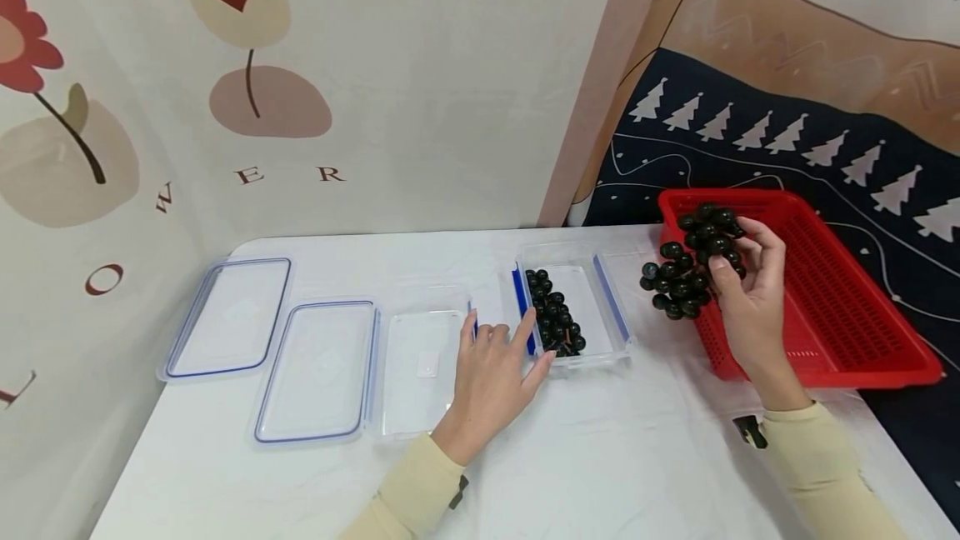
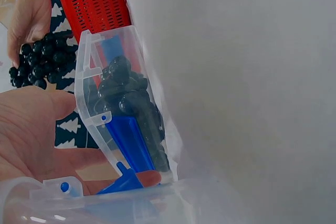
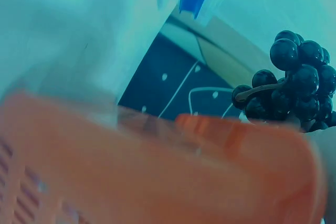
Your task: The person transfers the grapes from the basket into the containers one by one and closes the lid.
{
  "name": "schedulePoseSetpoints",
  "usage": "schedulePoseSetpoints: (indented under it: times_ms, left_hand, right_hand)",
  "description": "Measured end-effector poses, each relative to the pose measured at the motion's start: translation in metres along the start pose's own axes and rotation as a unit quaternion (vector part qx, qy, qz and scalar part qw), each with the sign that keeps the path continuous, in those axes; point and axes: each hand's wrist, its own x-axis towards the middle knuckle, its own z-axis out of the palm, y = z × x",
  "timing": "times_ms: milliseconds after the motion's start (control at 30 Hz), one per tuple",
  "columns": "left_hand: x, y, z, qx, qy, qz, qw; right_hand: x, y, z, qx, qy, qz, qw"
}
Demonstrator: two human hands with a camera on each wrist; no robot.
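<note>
My right hand [image 1: 753, 319] grips a bunch of dark grapes [image 1: 678, 280], held up over the near-left edge of the red basket [image 1: 885, 375]. In the right wrist view the bunch [image 3: 303, 82] shows a brown stem poking out. A second dark bunch [image 1: 555, 319] lies along the left side of a see-through plastic box [image 1: 592, 362] with blue side clips. At that box's left side is my left hand [image 1: 491, 369], fingers spread, fingertips right by the blue clip [image 2: 128, 135] and the near-left corner.
Left of my left hand stands another see-through box [image 1: 393, 348] with a blue clip. Two see-through lids with blue seals lie farther left, one nearer [image 1: 318, 373] and one at the table's left edge [image 1: 228, 315]. Patterned cloth [image 1: 757, 140] hangs behind the basket.
</note>
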Motion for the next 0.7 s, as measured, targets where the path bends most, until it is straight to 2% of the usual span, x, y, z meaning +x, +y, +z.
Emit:
schedulePoseSetpoints:
  times_ms: [167,400,700]
  left_hand:
    - [0.000,0.000,0.000,0.001,-0.003,0.000,1.0000]
    - [-0.001,-0.001,-0.001,-0.001,-0.010,-0.002,0.9999]
    - [0.000,0.002,0.000,0.000,-0.008,-0.004,1.0000]
  right_hand:
    - [-0.005,0.005,0.016,-0.020,-0.023,-0.003,1.000]
    - [-0.012,0.013,0.038,-0.026,-0.049,0.021,0.998]
    - [-0.016,0.019,0.046,-0.073,-0.077,0.025,0.994]
